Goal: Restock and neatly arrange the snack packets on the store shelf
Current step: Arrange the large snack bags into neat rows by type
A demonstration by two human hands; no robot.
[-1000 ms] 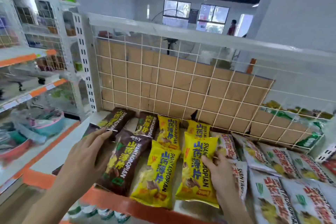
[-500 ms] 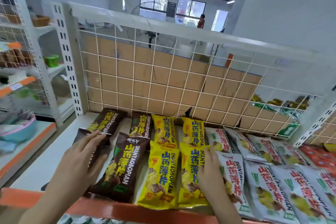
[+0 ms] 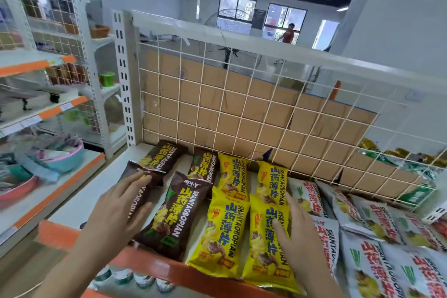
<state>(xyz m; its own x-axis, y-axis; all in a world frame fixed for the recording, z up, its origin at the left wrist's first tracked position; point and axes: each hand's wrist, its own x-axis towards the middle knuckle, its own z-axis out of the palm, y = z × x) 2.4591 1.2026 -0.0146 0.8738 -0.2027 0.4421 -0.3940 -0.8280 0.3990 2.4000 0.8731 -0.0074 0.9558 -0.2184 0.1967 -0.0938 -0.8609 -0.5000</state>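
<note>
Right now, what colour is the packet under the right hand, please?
Yellow packet, blue lettering; head view.

front yellow packets (image 3: 221, 232) straightened, now side by side

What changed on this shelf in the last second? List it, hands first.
The right hand has turned the front right yellow packet straighter, so it now lies parallel beside the front left yellow packet; its fingers lie flat on it. The left hand stays resting on the leftmost brown packet. The tilted brown packet and the white packets kept their places.
</note>
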